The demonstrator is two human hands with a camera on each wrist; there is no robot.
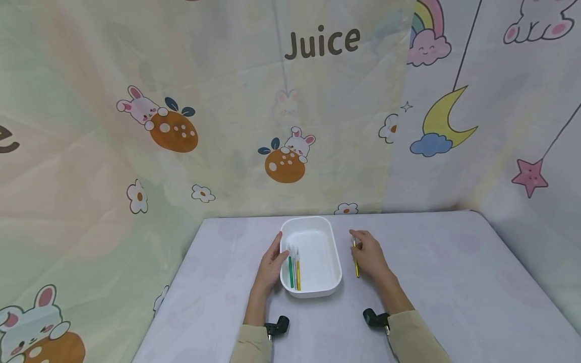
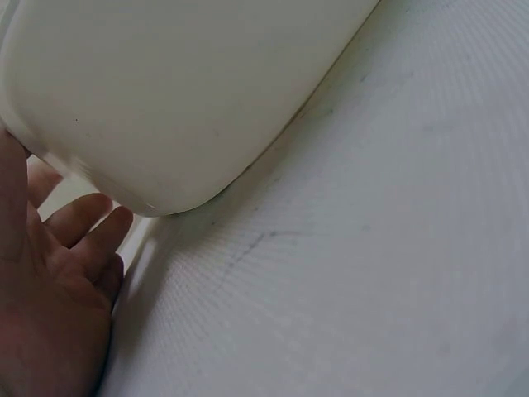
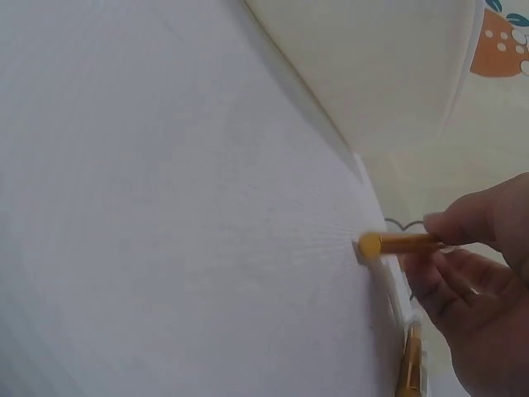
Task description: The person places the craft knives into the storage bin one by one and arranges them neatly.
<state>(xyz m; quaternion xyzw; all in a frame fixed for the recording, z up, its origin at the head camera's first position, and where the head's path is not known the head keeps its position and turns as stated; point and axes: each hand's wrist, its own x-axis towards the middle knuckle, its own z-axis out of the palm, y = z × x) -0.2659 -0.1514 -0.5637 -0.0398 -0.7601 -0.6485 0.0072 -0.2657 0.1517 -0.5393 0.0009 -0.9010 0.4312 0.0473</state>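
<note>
A white plastic tray (image 1: pixel 333 252) sits on the table in the head view. My left hand (image 1: pixel 270 267) grips its left side, thumb over the rim and fingers outside. Several slim pens (image 1: pixel 298 272), green, pale and yellow with whitish upper ends, lie along the tray's left inside. To the right of the tray, my right hand (image 1: pixel 369 254) pinches a slim yellow pen (image 1: pixel 356 267) between thumb and fingers. The right wrist view shows that pen's blunt end (image 3: pixel 369 244) pointing away from the hand. Another golden pen (image 3: pixel 411 364) is partly visible below the hand there.
The pale cloth-covered table (image 1: pixel 454 282) extends on both sides of the tray. A printed curtain (image 1: pixel 236 151) hangs right behind the table's far edge. A black wrist camera (image 1: pixel 375 318) sits on each forearm.
</note>
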